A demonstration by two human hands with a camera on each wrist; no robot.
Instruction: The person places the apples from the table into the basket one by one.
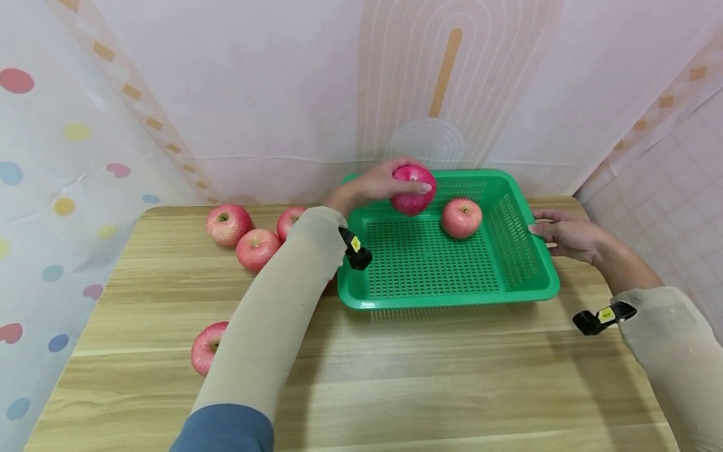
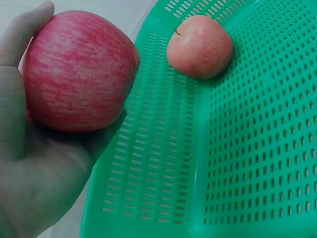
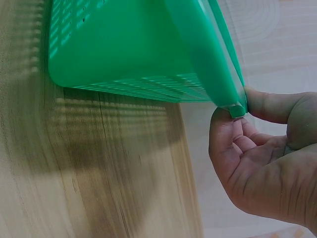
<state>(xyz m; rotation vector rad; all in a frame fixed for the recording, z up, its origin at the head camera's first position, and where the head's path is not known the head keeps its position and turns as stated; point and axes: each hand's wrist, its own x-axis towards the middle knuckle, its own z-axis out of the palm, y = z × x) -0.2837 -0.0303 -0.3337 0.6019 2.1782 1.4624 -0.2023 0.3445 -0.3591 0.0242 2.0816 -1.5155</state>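
Right of the frame's centre, a basket [image 1: 446, 300] is standing on the table [image 1: 429, 383], one apple [image 1: 462, 218] lying inside, right of the held apple [image 1: 411, 204]. Three apples [image 1: 258, 250] are clustering left of the basket; another apple [image 1: 206, 349] is lying lower left, nearer the front.

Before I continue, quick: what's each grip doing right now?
Left hand: closed, holding a red apple.
Right hand: closed, pinching the rim of the green basket.
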